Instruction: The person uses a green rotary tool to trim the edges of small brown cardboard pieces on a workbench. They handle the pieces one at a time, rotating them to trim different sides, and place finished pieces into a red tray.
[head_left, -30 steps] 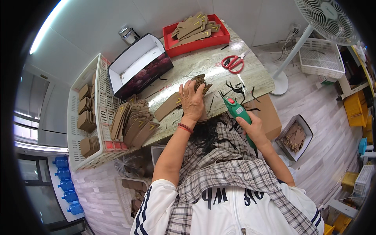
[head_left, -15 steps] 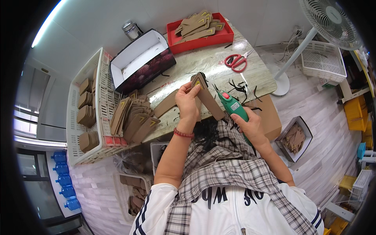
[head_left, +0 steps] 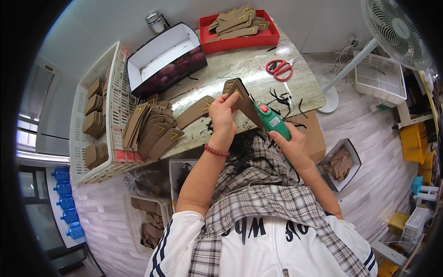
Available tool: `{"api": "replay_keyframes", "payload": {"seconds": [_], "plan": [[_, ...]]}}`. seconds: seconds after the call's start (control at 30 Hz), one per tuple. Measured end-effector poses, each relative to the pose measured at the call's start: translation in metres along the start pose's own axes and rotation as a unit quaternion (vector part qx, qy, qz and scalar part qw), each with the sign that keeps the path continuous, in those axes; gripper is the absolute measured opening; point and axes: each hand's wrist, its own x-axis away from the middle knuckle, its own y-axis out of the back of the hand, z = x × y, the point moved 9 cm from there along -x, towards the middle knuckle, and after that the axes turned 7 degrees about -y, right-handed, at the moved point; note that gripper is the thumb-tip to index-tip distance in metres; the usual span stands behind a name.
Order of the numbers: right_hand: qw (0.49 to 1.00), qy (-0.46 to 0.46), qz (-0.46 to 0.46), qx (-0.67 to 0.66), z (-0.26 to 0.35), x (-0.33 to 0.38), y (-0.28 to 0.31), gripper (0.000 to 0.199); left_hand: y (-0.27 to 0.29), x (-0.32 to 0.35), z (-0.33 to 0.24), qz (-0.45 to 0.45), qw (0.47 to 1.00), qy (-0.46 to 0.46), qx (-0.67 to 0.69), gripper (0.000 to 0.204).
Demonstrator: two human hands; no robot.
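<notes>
My left hand (head_left: 222,113) pinches a flat tan strap piece (head_left: 248,110) with a yellow V-shaped mark and a dark edge, held up over the near table edge. In my right hand (head_left: 292,144) is a green electric cutter (head_left: 275,123) with a red button. Its narrow tip meets or nearly meets the strap piece's right edge; exact contact cannot be made out. Another tan piece (head_left: 196,111) lies on the table left of my left hand. Black trimmings (head_left: 249,157) gather on my checked apron (head_left: 258,196) below.
Red-handled scissors (head_left: 279,70) and black scraps (head_left: 281,98) lie on the table (head_left: 240,64). Behind stand a red box (head_left: 240,44) of tan pieces and a dark box (head_left: 173,76). Stacked pieces (head_left: 154,127) sit beside a white crate (head_left: 115,106). A fan (head_left: 392,23) stands right.
The cutter's tip has come up against the right edge of the strap piece, where a gap showed before. The strap piece has turned slightly, and the whole view has shifted a little.
</notes>
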Motion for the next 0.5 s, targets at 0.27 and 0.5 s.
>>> {"api": "replay_keyframes", "payload": {"seconds": [0.27, 0.5], "plan": [[1.000, 0.017, 0.002, 0.008, -0.009, -0.005, 0.001, 0.043, 0.001, -0.005, -0.002, 0.021, 1.000, 0.013, -0.004, 0.010], [1.000, 0.020, 0.000, 0.003, -0.012, -0.004, -0.003, 0.040, -0.002, 0.003, 0.013, 0.017, 0.999, 0.044, 0.025, 0.012]]}}
